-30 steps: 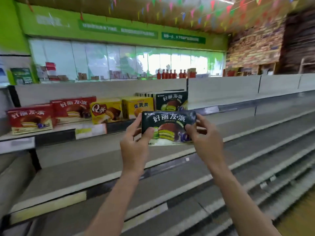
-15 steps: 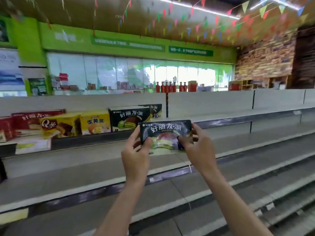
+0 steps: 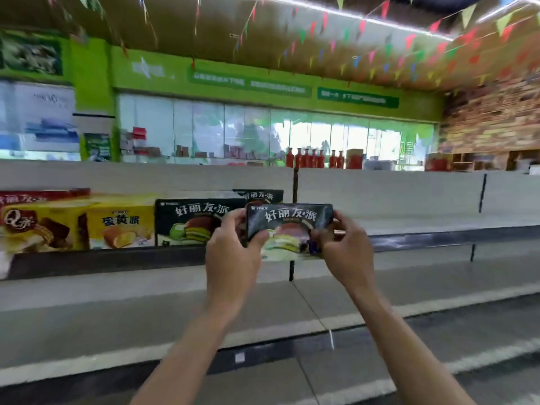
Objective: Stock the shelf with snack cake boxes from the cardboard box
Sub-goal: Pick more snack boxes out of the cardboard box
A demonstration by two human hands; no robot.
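A: How will the box point(image 3: 289, 229) handle?

B: Light and stiff, I judge: thin card that dents if squeezed, and glossy, so a bit slick. Best held by the two short ends, as it is now.

A: And the fingers?

B: The left hand point(image 3: 232, 258) and right hand point(image 3: 347, 252) each curl round an end, thumbs on the front face, holding it upright.

A: Where is it?

B: At the top shelf point(image 3: 409, 238), just right of a matching box point(image 3: 198, 222); whether it touches the shelf is blurred.

A: Its look?

B: Dark green-black, white lettering, a layered green cake pictured
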